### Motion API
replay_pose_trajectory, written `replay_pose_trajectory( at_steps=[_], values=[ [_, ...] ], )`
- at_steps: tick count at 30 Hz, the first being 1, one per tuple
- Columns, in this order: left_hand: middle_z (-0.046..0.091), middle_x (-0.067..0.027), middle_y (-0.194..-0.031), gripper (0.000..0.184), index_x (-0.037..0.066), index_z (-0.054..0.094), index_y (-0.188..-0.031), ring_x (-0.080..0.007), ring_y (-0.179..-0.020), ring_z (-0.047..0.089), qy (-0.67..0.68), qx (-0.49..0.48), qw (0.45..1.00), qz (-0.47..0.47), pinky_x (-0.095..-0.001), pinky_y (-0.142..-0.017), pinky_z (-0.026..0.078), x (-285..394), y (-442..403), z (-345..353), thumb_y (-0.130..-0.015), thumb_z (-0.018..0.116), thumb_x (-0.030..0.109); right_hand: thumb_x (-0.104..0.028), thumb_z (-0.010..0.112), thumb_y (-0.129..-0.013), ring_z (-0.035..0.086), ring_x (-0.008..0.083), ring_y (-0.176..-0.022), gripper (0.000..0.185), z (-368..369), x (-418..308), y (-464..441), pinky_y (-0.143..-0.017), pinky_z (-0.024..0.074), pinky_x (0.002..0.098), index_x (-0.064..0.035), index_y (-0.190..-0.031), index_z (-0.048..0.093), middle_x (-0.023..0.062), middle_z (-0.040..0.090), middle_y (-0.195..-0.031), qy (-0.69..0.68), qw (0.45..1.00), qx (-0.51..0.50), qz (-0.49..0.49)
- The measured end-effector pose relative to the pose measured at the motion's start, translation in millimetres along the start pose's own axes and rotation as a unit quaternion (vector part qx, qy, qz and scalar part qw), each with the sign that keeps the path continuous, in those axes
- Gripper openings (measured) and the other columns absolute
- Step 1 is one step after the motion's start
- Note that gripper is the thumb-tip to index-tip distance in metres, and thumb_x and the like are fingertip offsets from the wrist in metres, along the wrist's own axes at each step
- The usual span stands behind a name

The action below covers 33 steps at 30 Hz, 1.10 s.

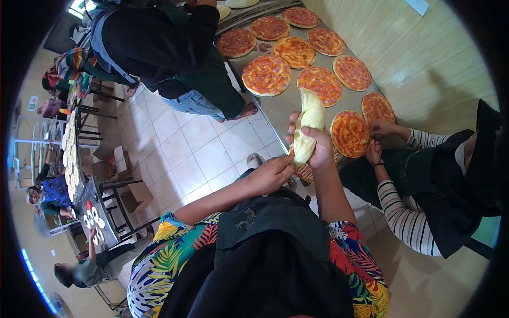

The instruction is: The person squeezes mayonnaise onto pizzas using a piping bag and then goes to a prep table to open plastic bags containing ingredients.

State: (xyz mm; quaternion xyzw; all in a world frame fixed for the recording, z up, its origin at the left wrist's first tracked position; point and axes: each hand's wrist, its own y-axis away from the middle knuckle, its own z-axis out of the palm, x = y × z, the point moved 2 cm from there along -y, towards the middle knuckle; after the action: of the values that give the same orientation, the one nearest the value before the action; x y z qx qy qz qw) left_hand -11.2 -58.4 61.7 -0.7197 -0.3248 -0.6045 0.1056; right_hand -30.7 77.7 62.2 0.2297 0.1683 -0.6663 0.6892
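My right hand (317, 146) is wrapped around a plump piping bag (312, 116) with a pale yellow filling, held upright over the near end of the metal table. My left hand (271, 174) is closed, its fingers pinching the bag's narrow lower end. Just beneath, partly hidden by my hands and forearm, lies a pizza (303, 173) with thin stripes across its top. Close to the bag are a pizza with pink topping pieces (319, 85) and a sauce-covered pizza (350, 133).
More pizzas (266, 75) cover the metal table (268, 114). At right, a person in striped sleeves (419, 175) has both hands by a pizza. Another person in black (154, 47) stands at the left. Farther left are dough-laden tables (101, 212), people and a cardboard box (137, 197).
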Motion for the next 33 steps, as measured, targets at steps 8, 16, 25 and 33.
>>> replay_pose_trajectory(
  at_steps=[8,16,25,33],
  values=[
    [0.047,-0.0019,-0.074,0.020,0.004,0.049,-0.089,-0.0104,-0.067,0.048,0.348,-0.070,0.928,-0.111,-0.0255,-0.058,0.045,16.8,-1.9,-13.5,-0.089,0.040,0.022,-0.010,0.052,-0.080,0.057,0.0241,-0.083,0.046,-15.0,-0.7,-17.1,-0.072,0.0518,0.0349,-0.0025,-0.122,0.035,0.0191,0.050,-0.109,-0.047,0.999,0.020,0.009],
    [0.046,-0.0026,-0.068,0.017,0.005,0.048,-0.086,-0.0125,-0.057,0.048,0.490,0.027,0.859,-0.146,-0.0293,-0.058,0.049,-8.2,-25.2,-33.6,-0.087,0.040,0.020,-0.048,0.037,-0.088,0.057,0.0234,-0.076,0.049,-61.3,57.6,-18.6,-0.072,0.0497,0.0358,-0.0051,-0.107,0.050,0.0157,0.052,-0.109,-0.218,0.938,-0.097,0.253],
    [0.053,-0.0078,-0.067,0.024,0.004,0.052,-0.079,-0.0186,-0.056,0.053,0.262,0.142,0.937,-0.179,-0.0307,-0.050,0.044,-70.2,-26.3,-15.9,-0.082,0.039,0.024,-0.028,0.040,-0.085,0.058,0.0197,-0.058,0.026,-62.2,101.9,-4.4,-0.059,0.0497,0.0389,-0.0102,-0.073,0.055,0.0113,0.059,-0.091,-0.151,0.929,0.035,0.335],
    [0.048,-0.0083,-0.065,0.020,0.003,0.046,-0.077,-0.0231,-0.048,0.052,0.095,0.111,0.987,-0.072,-0.0345,-0.044,0.045,-83.6,-22.4,-7.6,-0.085,0.036,0.017,-0.013,0.040,-0.083,0.058,0.0265,-0.087,0.016,-77.9,107.5,-43.5,-0.077,0.0487,0.0418,-0.0022,-0.077,0.051,0.0186,0.056,-0.102,-0.093,0.927,0.011,0.362]
  ],
)
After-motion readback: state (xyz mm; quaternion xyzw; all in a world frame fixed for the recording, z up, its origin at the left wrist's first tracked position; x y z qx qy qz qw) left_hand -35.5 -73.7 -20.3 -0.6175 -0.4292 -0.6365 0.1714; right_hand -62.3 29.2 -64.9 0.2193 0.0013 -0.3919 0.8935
